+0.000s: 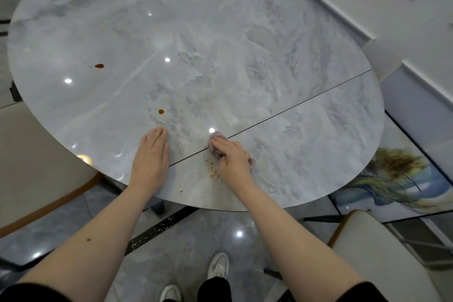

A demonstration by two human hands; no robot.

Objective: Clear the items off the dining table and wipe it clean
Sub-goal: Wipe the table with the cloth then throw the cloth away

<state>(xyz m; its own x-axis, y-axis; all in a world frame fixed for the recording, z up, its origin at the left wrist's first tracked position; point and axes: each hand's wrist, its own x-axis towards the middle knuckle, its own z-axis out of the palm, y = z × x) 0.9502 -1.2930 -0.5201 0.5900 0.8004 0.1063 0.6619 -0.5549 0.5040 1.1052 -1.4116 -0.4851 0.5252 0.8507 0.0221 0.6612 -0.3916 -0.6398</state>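
The round grey marble dining table [220,44] fills the view, with a dark seam running across its near right part. My right hand [231,154] presses a pinkish cloth [215,140] flat on the table at the seam. A small heap of crumbs [214,171] lies just left of my right wrist. My left hand [150,154] rests flat on the tabletop with fingers together, holding nothing. A brown sauce drop [161,111] sits just beyond my left fingertips. Another brown drop [99,65] lies further left.
A beige chair [29,154] stands at the left of the table and another chair [382,252] at the near right. A framed painting [397,179] leans low by the wall on the right. My feet [218,267] stand on glossy grey floor tiles.
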